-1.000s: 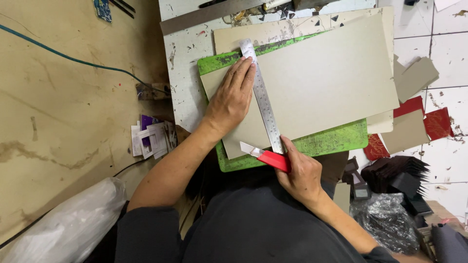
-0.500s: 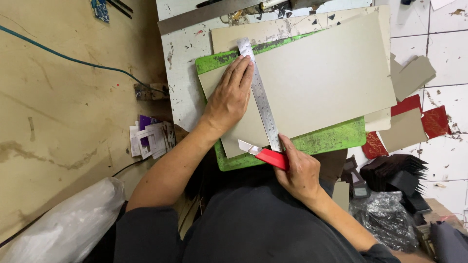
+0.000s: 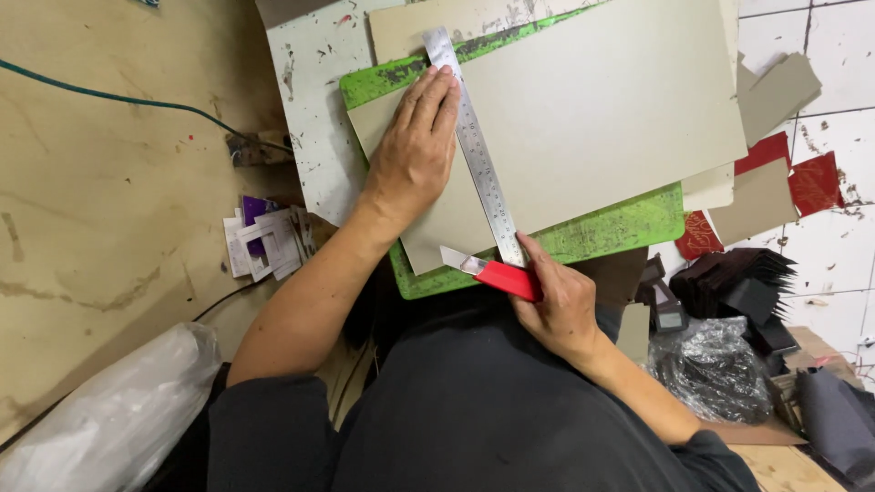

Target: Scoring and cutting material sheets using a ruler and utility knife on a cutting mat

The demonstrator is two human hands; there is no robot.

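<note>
Seen from the head camera, the left hand lies flat and open, palm down, fingers stretched along the left edge of a steel ruler and pressing on a large sheet of grey cardboard. The ruler runs at a slant across the sheet, from its top edge down to its near edge. The cardboard rests on a green cutting mat, which shows along the near and left sides of the sheet. The mat sits on a white, paint-marked tabletop.

The right hand is closed around the red handle of a utility knife. Its blade points left and lies at the near edge of the cardboard, just beside the lower end of the ruler.

To the left, on a brown wooden surface, lies a small pile of white and purple paper slips. To the right, on a tiled floor, are red cardboard scraps, a stack of black pieces and a crumpled plastic bag.
</note>
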